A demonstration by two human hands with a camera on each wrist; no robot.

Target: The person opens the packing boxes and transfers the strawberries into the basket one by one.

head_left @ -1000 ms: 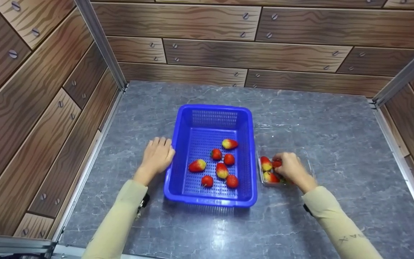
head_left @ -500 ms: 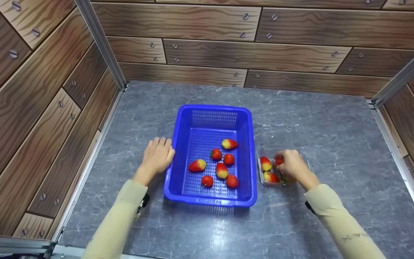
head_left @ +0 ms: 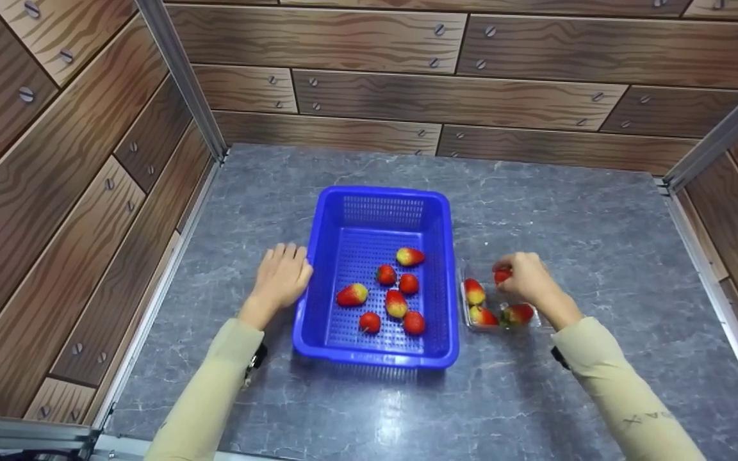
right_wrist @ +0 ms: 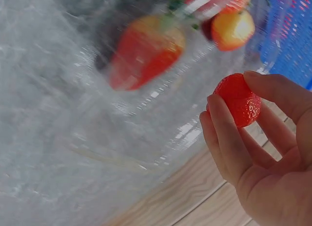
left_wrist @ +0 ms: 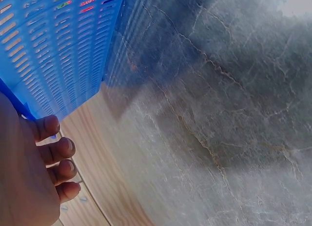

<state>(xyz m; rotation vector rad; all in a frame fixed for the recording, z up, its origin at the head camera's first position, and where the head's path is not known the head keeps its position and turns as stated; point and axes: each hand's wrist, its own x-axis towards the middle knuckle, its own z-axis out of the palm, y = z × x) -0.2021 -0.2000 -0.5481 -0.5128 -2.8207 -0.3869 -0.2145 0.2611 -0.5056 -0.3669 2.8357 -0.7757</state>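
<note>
Pinching a red strawberry (head_left: 502, 276) right of the head frame's centre, right hand (head_left: 530, 279) over a clear box (head_left: 494, 303), more strawberries (head_left: 519, 314) within, left hand (head_left: 282, 275), fingers loose, touching the blue basket (head_left: 375, 360) mid-frame, seven strawberries (head_left: 396, 303) inside.

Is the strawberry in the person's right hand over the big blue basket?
No, the right hand holds the red strawberry beside the blue basket, off to its right in the head view.
</note>
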